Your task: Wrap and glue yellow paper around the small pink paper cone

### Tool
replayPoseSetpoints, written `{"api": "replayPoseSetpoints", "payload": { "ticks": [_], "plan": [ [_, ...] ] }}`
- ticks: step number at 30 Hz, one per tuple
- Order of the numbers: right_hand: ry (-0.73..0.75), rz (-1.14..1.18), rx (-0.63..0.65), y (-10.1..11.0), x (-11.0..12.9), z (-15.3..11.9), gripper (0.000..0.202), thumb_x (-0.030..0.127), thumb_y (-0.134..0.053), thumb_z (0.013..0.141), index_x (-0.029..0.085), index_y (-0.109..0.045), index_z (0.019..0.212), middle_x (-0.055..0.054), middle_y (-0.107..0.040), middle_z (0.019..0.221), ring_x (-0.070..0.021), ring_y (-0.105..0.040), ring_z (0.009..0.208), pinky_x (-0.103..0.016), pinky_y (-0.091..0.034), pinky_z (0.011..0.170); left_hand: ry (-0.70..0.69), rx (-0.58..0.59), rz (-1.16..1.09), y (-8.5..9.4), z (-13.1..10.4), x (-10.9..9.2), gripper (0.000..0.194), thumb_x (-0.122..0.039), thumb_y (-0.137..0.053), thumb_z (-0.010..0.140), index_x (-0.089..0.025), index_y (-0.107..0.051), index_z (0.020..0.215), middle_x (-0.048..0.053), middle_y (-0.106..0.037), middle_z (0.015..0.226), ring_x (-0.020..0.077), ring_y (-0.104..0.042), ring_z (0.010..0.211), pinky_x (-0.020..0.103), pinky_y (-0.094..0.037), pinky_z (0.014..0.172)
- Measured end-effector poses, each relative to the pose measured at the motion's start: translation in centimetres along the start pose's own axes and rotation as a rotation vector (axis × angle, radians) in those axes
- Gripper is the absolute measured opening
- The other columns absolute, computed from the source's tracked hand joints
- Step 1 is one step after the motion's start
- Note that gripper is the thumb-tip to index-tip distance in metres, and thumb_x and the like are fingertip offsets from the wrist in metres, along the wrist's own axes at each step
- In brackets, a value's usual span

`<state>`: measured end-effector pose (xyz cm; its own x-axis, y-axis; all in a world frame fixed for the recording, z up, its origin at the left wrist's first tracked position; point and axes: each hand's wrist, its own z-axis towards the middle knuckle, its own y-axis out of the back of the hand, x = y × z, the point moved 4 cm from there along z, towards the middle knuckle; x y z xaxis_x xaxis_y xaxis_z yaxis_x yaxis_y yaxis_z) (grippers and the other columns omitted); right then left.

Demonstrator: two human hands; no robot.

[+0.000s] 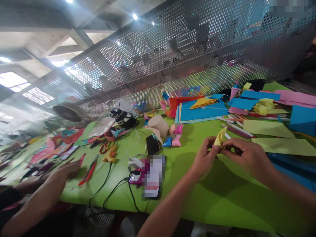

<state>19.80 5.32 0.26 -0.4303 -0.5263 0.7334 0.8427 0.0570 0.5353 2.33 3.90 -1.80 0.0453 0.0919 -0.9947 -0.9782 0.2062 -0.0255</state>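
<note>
A piece of yellow paper [220, 136], rolled or folded into a small cone-like shape, is pinched between both hands above the green table. My left hand [205, 153] grips its left side, thumb against the lower edge. From the right, my right hand [243, 154] closes its fingertips on the lower right of the same paper. Just beyond the hands lie several pens [238, 129]. Strips of pale yellow paper [268, 128] lie right of my right hand.
Blue sheets [202, 110] and crumpled yellow paper [264, 106] lie at the back. Left of my hands are small coloured packets [175, 141], a phone [154, 177] with cables, a tape roll [159, 125] and red-handled cutters [89, 169]. A co-worker's hand [71, 168] rests farther left.
</note>
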Motion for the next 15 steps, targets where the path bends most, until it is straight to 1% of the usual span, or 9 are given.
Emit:
{"api": "replayPoseSetpoints", "payload": {
  "ticks": [3, 6, 8, 10, 15],
  "plan": [
    [-0.026, 0.039, -0.059, 0.54, -0.15, -0.02, 0.017, 0.045, -0.073, 0.097, 0.03, -0.075, 0.103, 0.0, -0.079, 0.086, -0.0177, -0.068, 0.067, -0.03, -0.051, 0.06, -0.001, -0.019, 0.005, 0.17, 0.04, -0.07, 0.05, -0.062, -0.064, 0.099, -0.019, -0.057, 0.123, 0.005, -0.058, 0.102, 0.0167, -0.058, 0.089, 0.027, -0.049, 0.071],
    [0.003, 0.048, -0.091, 0.87, -0.21, 0.02, 0.017, 0.042, -0.072, 0.097, 0.031, -0.077, 0.11, -0.001, -0.08, 0.093, -0.0182, -0.07, 0.07, -0.031, -0.054, 0.065, -0.004, -0.011, 0.018, 0.08, 0.03, -0.26, 0.05, -0.062, -0.063, 0.1, -0.019, -0.057, 0.125, 0.004, -0.057, 0.1, 0.0168, -0.058, 0.089, 0.027, -0.049, 0.072],
    [0.01, 0.072, -0.067, 0.75, -0.2, 0.07, 0.021, 0.041, -0.07, 0.098, 0.032, -0.077, 0.116, -0.002, -0.081, 0.097, -0.0183, -0.071, 0.071, -0.031, -0.056, 0.066, -0.017, -0.008, 0.03, -0.05, -0.01, -0.4, 0.05, -0.061, -0.062, 0.101, -0.019, -0.057, 0.127, 0.005, -0.058, 0.103, 0.0169, -0.058, 0.09, 0.028, -0.049, 0.073],
    [-0.012, 0.104, -0.022, 0.44, -0.21, 0.13, 0.023, 0.043, -0.068, 0.099, 0.031, -0.078, 0.117, -0.002, -0.081, 0.097, -0.0191, -0.072, 0.073, -0.031, -0.056, 0.067, -0.037, -0.01, 0.049, -0.13, -0.03, -0.49, 0.051, -0.061, -0.063, 0.101, -0.018, -0.057, 0.129, 0.007, -0.06, 0.108, 0.0175, -0.058, 0.093, 0.029, -0.049, 0.076],
    [-0.097, 0.128, 0.069, -0.13, -0.34, 0.22, 0.027, 0.048, -0.065, 0.101, 0.026, -0.08, 0.105, -0.002, -0.079, 0.086, -0.0186, -0.07, 0.071, -0.029, -0.052, 0.062, -0.064, 0.003, 0.089, -0.18, 0.02, -0.31, 0.052, -0.059, -0.063, 0.102, -0.018, -0.055, 0.132, 0.012, -0.064, 0.122, 0.0211, -0.061, 0.104, 0.032, -0.051, 0.085]
  ]
}}
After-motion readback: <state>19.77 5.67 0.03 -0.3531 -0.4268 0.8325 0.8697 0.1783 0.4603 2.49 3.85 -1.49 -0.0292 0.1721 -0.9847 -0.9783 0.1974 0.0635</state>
